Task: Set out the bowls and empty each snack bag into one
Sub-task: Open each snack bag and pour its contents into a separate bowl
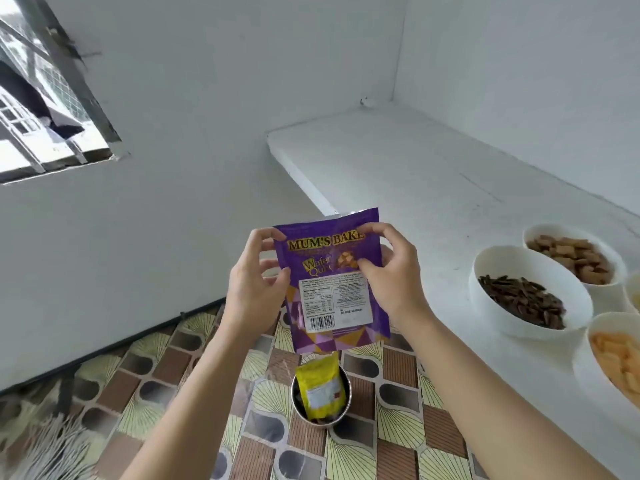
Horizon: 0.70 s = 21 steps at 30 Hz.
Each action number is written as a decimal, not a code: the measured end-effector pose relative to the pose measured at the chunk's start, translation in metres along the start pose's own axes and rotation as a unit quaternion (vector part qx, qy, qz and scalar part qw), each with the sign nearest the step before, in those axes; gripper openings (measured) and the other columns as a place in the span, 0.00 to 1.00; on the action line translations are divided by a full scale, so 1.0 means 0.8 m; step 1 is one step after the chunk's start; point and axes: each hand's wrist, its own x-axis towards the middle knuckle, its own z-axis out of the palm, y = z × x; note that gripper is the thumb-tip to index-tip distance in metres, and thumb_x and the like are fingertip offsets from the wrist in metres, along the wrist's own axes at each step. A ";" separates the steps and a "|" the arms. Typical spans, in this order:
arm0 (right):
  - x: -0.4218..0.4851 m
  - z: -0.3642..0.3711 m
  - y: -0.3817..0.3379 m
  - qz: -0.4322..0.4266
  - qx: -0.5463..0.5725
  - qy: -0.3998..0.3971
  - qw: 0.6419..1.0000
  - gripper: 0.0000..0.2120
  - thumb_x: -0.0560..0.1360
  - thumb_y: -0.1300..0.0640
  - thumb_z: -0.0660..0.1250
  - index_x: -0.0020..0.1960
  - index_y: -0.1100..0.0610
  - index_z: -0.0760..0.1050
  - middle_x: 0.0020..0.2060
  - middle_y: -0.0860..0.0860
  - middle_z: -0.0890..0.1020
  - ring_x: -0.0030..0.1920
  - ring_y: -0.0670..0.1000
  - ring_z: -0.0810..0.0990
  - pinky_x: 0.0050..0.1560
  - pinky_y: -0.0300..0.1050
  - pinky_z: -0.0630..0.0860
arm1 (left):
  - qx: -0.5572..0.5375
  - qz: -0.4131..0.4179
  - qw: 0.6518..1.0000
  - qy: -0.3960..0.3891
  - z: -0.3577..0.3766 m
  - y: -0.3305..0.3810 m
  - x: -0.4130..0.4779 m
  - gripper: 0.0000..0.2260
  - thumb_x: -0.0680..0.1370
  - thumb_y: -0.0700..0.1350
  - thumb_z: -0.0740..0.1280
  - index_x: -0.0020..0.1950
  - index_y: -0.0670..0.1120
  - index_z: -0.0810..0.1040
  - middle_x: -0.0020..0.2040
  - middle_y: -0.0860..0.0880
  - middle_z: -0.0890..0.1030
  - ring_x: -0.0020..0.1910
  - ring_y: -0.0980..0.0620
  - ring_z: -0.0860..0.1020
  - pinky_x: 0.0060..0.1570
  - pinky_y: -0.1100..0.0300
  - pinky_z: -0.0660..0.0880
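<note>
Glossy purple foil bag [334,282], left hand [258,275], right hand [388,271] pinching top corners

Daylight is entering through a barred window [45,109] at upper left, plain white walls [214,98] are meeting in a corner above a white slab counter [398,168], and a fan-and-brick patterned floor [152,393] is lying below it.

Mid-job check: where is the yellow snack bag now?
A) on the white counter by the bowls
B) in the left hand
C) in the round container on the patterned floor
C: the yellow snack bag stands in the round container on the floor, below the purple Mum's Bake bag held by the left hand and right hand.
</note>
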 end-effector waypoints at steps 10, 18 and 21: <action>0.036 0.073 0.211 -0.073 -0.108 -0.051 0.990 0.21 0.73 0.75 0.66 0.55 0.51 0.81 0.54 0.47 0.81 0.58 0.47 0.81 0.61 0.51 0.81 | 0.065 -0.036 0.997 0.023 0.033 -0.216 0.007 0.17 0.80 0.30 0.66 0.57 0.53 0.74 0.56 0.51 0.81 0.45 0.52 0.86 0.37 0.58 0.83; 0.026 0.117 0.460 -0.098 -0.217 -0.080 0.968 0.17 0.72 0.75 0.66 0.49 0.55 0.82 0.49 0.49 0.78 0.50 0.47 0.78 0.53 0.40 0.77 | 0.177 -0.023 0.984 -0.013 0.091 -0.456 -0.005 0.20 0.78 0.29 0.66 0.56 0.55 0.78 0.55 0.52 0.78 0.49 0.52 0.83 0.42 0.64 0.82; 0.014 0.130 0.555 -0.097 -0.244 -0.093 0.961 0.18 0.71 0.76 0.63 0.47 0.56 0.82 0.48 0.51 0.78 0.48 0.48 0.78 0.51 0.34 0.73 | 0.208 -0.011 0.978 -0.029 0.118 -0.552 -0.018 0.19 0.77 0.28 0.66 0.57 0.52 0.78 0.54 0.51 0.78 0.51 0.51 0.81 0.43 0.71 0.79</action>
